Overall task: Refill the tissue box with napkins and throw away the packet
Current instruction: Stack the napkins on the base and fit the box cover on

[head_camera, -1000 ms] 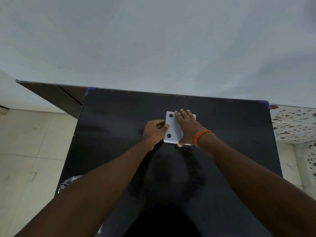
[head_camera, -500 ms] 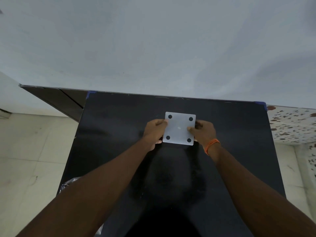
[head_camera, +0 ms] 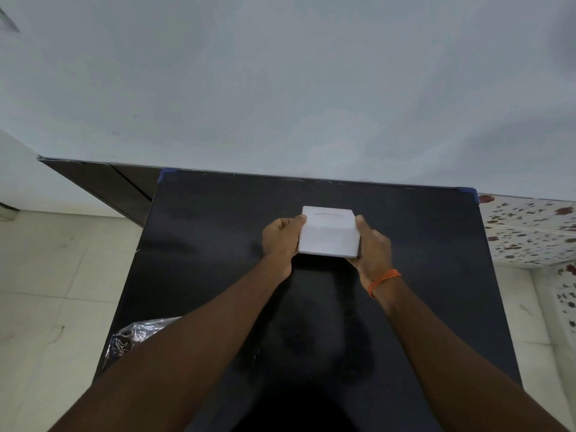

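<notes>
Dim, soft focus, wide-angle edge distortion

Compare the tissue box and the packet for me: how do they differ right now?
The tissue box is plain white and rigid; the packet is shiny, crinkled and printed. The box sits mid-table, gripped at its sides by the left hand and right hand; the packet lies untouched at the near left edge, partly hidden by the left forearm. Both are on the black table.

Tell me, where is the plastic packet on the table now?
In the head view the packet lies at the near left edge of the black table, partly hidden under the left forearm, well apart from the tissue box.
</notes>
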